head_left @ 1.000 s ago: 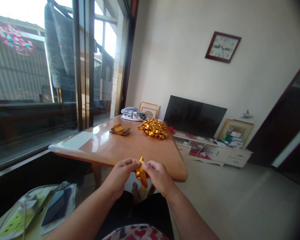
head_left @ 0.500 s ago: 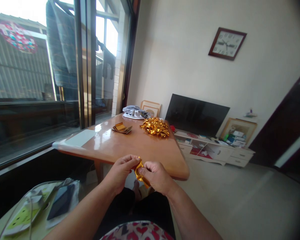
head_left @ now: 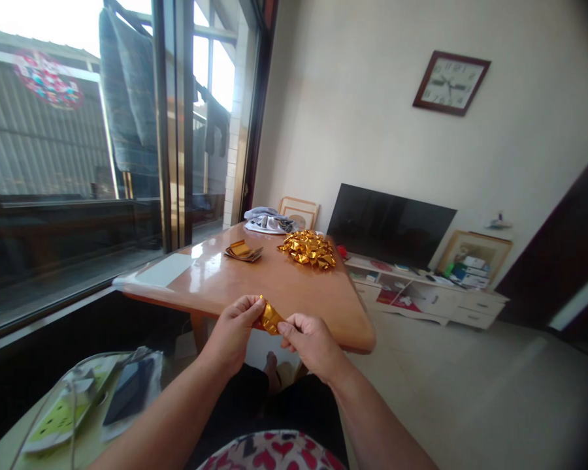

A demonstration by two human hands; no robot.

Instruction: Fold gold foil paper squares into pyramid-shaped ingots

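The grip is closed on both sides: the left hand [head_left: 232,333] and right hand [head_left: 311,346] pinch a folded gold foil strip [head_left: 269,320] between them, held up in front of the body. This keeps it just off the near edge of the wooden counter [head_left: 294,294], apart from the gold foil pile [head_left: 308,250] and stacked foil strips [head_left: 244,250].

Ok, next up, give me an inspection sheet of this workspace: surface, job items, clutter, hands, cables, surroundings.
Surface: glossy wooden table, with glare on the window side.
Job's things: gold foil strip between both hands; heap of folded gold foil pieces and stack of gold foil squares on the table.
Clutter: folded cloth at the table's far end; phone and green-and-white packet at lower left.
Hands: left hand and right hand each pinch the strip, near the table's near edge.
Cables: thin white cable across the packet.
Surroundings: wall clock, dark flat-screen TV, low white cabinet, large glazed window.
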